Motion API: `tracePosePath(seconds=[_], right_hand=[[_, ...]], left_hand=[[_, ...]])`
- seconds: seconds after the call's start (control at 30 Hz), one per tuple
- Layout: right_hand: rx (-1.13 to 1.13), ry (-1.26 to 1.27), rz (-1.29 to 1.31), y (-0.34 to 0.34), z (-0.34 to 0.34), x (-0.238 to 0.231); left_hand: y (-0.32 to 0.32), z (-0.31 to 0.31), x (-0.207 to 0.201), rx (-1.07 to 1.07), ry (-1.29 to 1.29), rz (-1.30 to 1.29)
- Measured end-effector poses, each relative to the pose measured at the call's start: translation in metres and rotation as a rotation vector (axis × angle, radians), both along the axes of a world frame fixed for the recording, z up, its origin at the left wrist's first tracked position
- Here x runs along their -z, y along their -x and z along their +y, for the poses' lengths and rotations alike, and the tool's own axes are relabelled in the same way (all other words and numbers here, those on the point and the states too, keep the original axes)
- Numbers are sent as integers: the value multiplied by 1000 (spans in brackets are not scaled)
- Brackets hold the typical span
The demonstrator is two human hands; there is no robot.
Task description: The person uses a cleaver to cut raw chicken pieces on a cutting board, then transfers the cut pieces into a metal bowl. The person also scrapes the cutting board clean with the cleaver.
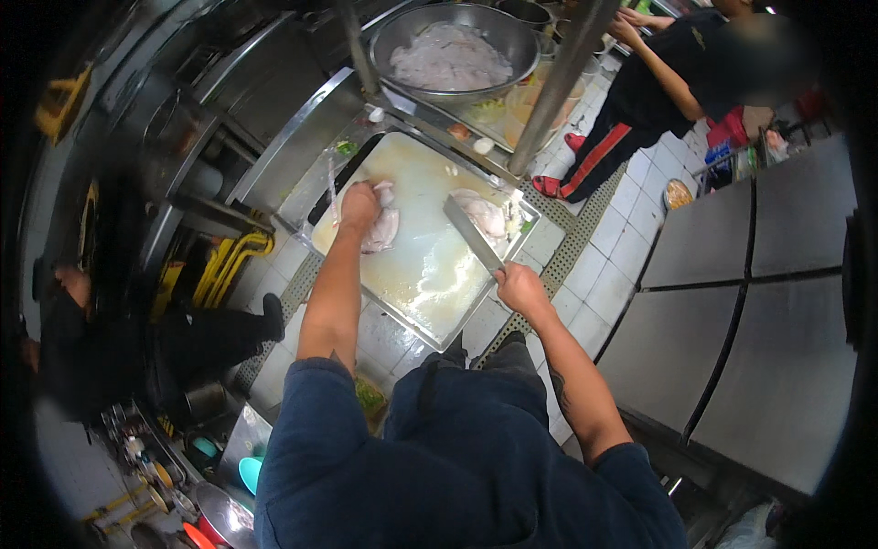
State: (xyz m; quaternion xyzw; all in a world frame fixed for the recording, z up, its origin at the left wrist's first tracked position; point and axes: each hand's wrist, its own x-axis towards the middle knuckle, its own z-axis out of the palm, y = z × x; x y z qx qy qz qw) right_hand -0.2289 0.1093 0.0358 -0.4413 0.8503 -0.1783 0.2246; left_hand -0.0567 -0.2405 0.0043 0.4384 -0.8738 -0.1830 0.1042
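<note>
I've got the right hand (pixel 523 291) wrapped tight round the knife (pixel 473 240) handle, just off the right edge of the board (pixel 407 265), blade angled up-left alongside a meat pile (pixel 483 212). Left hand (pixel 359 206) has fingers curled down over the meat (pixel 380 232) near the board's left side; can't tell if pinching or pressing. Wet board surface runs between hands. Big bowl (pixel 379 57) sits past the far edge.
</note>
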Motion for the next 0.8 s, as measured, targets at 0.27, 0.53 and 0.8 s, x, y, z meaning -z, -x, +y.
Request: tracePosePath(seconds=[0.27, 0.53, 0.8], right_hand=[[99, 58, -76, -3, 4, 1], [97, 56, -76, -2, 4, -3], [66, 66, -74, 2, 3, 3]], left_hand=[[0, 2, -24, -64, -925, 499], [13, 95, -32, 219, -972, 242], [12, 118, -16, 38, -172, -267]])
